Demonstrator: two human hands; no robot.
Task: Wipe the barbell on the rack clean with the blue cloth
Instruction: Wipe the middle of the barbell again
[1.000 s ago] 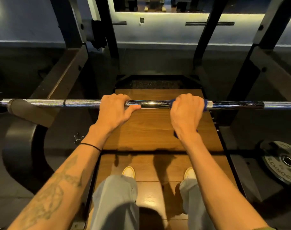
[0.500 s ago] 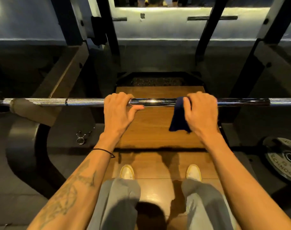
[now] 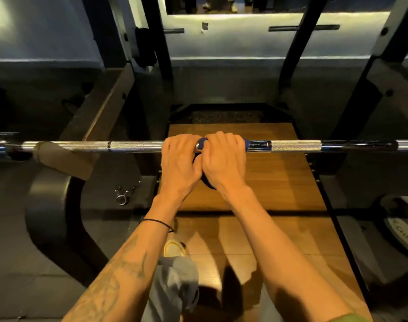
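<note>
At the far left the long chrome steel barbell [image 3: 133, 146] lies level across the black steel rack [image 3: 100, 117], resting on a worn tan padded hook [image 3: 63, 159]. Its shaft runs from smooth polish into a band of fine cross-hatched knurling. Below it a small wire spring collar [image 3: 123, 195] lies on the dark rubber floor. My left hand [image 3: 179, 162] is curled over the bar, clamped on the bare metal, a thin black band [image 3: 157, 223] around that wrist. Pressed right against it, my right hand [image 3: 223, 160] grips the bar through the soft dark blue cloth [image 3: 207, 182], which wraps the shaft and bunches in folds under my palm. Beneath both lies the glossy brown wooden platform [image 3: 279, 177]. Far right, a round black weight plate [image 3: 401, 225] lies flat.
</note>
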